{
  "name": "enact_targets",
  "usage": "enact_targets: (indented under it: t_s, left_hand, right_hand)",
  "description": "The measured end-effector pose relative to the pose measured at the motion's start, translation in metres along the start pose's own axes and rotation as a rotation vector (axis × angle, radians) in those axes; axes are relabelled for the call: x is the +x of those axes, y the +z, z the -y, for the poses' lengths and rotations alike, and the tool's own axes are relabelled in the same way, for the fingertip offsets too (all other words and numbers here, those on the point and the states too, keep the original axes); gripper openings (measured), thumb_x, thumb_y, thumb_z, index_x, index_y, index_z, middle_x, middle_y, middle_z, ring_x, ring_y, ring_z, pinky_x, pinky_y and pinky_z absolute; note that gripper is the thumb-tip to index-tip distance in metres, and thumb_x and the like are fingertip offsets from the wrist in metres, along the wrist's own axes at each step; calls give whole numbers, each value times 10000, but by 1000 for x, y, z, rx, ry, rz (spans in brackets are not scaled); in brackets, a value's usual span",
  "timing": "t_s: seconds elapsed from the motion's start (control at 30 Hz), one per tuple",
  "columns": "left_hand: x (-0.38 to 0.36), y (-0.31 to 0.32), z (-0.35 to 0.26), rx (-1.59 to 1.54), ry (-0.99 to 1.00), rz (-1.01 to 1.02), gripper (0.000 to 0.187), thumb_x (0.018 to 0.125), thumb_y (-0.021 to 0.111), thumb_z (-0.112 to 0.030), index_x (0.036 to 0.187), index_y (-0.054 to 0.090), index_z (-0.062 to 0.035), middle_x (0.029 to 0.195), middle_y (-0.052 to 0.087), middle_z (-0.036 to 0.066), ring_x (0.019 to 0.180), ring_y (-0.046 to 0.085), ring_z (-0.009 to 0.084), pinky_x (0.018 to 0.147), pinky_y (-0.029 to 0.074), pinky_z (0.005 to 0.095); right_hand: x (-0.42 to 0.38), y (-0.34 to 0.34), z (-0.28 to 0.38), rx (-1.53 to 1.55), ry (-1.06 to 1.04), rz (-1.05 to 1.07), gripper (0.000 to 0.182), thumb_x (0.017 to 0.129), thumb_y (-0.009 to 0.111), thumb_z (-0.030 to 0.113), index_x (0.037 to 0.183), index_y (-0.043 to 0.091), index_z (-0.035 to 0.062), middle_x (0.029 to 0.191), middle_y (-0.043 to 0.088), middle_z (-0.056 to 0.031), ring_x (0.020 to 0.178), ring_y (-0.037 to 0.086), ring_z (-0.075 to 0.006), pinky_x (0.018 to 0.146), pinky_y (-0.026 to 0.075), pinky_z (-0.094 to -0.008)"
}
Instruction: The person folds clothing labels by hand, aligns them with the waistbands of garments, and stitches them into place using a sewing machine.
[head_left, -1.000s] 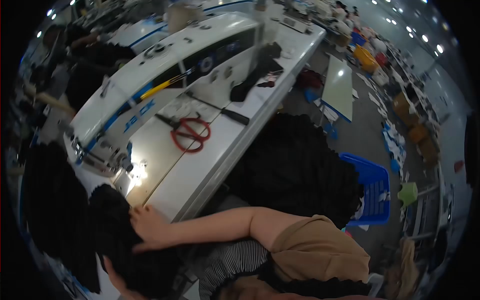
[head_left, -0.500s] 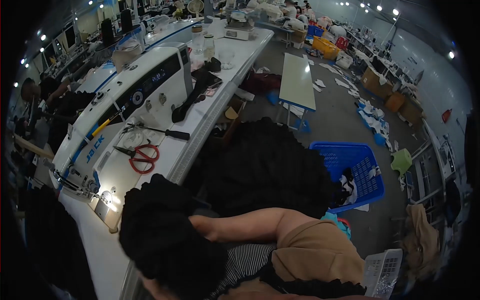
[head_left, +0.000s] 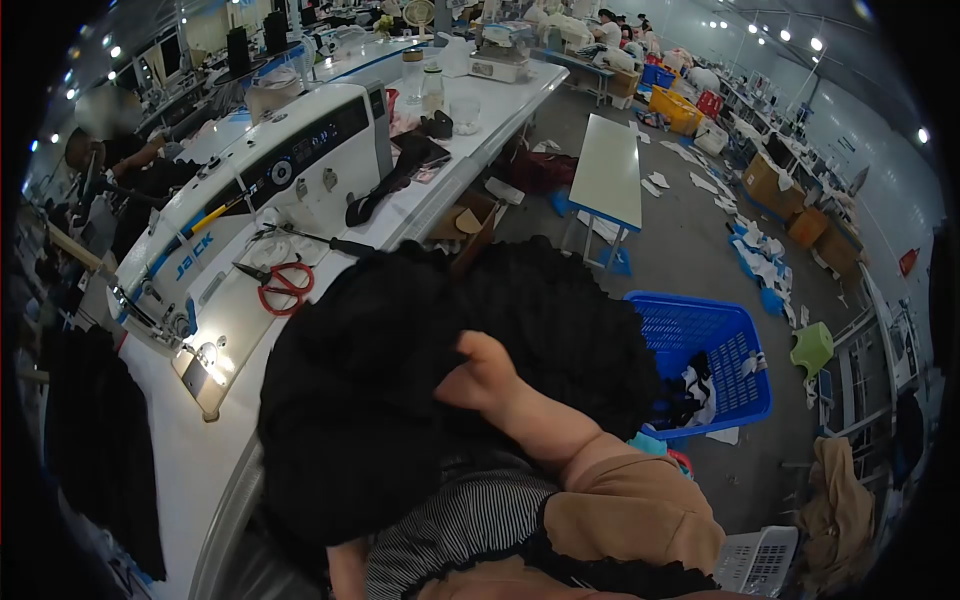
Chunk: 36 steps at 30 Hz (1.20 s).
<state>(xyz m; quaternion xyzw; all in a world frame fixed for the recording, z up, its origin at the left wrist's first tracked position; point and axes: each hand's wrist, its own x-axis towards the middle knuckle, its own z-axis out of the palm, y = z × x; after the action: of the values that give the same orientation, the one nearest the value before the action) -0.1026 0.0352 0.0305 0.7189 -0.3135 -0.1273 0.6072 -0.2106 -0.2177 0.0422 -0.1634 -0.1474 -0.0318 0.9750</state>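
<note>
A thick bundle of black cloth [head_left: 350,390] is held up in front of me, between the table edge and my lap. My right hand [head_left: 475,375] is closed on its right side, with the fingertips buried in the folds. Below the bundle only my left wrist [head_left: 347,570] shows; the cloth hides that hand and its fingers. To the left stands a white sewing machine [head_left: 250,180] with its lamp lit over the needle plate [head_left: 205,375]. Red-handled scissors [head_left: 285,287] lie on the machine bed, beside a black-handled tool [head_left: 350,246] partly covered by the cloth.
A big black cloth heap [head_left: 560,340] lies beyond my right arm, next to a blue basket [head_left: 700,310] with some fabric inside. More black cloth [head_left: 100,450] hangs at the left table edge. Farther off are a low bench [head_left: 610,170], a green stool [head_left: 812,348] and scattered scraps.
My right hand and the black bundle have moved up and away from me, spreading the cloth over the tool's handle. The view has shifted slightly.
</note>
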Motion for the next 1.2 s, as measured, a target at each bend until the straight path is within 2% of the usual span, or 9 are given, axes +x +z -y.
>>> enact_targets:
  t_s: [0.33,0.43,0.5,0.7,0.87,0.93,1.03,1.13,1.2]
  left_hand:
    - [14,24,-19,254,24,22,584,863,461,-411,1283,351,-20,1206,466,198,1116,458,274,953,365,337]
    - [19,26,-26,353,38,40,590,861,462,-415,1287,346,-23,1203,467,203,1116,458,277,954,365,338]
    - [18,32,-27,400,43,57,594,860,463,-418,1289,343,-25,1201,468,206,1116,458,278,954,365,339]
    - [19,50,-30,556,54,112,607,857,466,-428,1296,334,-31,1195,470,216,1116,458,283,954,364,341]
    - [5,75,-15,646,31,170,615,854,468,-434,1301,328,-35,1191,472,223,1116,459,287,955,364,343]
    - [-20,88,16,1112,690,243,607,811,531,-429,1258,386,-45,921,602,196,854,602,259,800,456,372]
    - [-13,61,-79,1242,240,769,576,766,587,-387,1192,430,-31,653,599,106,567,598,228,642,462,366]
    - [-3,27,-4,1386,458,501,539,697,659,-308,1121,480,-27,586,558,70,488,557,208,601,434,323]
    - [0,35,5,1249,408,432,510,675,683,-249,1098,501,-29,719,579,113,612,582,228,645,446,344]
  right_hand:
    - [-54,15,3,314,-6,447,588,748,502,123,1280,305,-29,1298,380,-182,1201,375,-264,1006,284,-423]
    - [-47,19,7,-105,-247,259,660,754,530,208,1318,263,-4,1331,332,-191,1230,339,-266,1019,254,-430]
    - [-34,12,-7,-1184,-109,-508,613,769,521,74,1309,243,-5,1280,388,-149,1136,430,-258,963,343,-372]
    - [-1,-81,-29,-633,-355,-443,457,764,581,32,1189,417,1,1165,494,-110,1038,498,-235,885,408,-321]
    - [-19,-30,65,-1657,-773,-582,439,890,409,274,1269,358,59,1291,373,-105,1172,367,-262,994,288,-366]
    - [-25,-27,87,-1884,-842,-748,471,900,367,326,1293,327,69,1335,326,-105,1220,315,-271,1032,237,-385]
    - [-28,-21,121,-2905,-812,-699,523,886,384,347,1325,280,83,1352,303,-112,1243,285,-281,1046,200,-397]
    - [-4,36,121,-3005,-171,-637,540,860,408,415,1303,332,116,1310,372,-90,1173,381,-228,1009,273,-324]
    - [23,134,99,-2883,837,-493,645,804,504,381,1362,243,189,1392,260,-81,1279,249,-189,1065,151,-275]
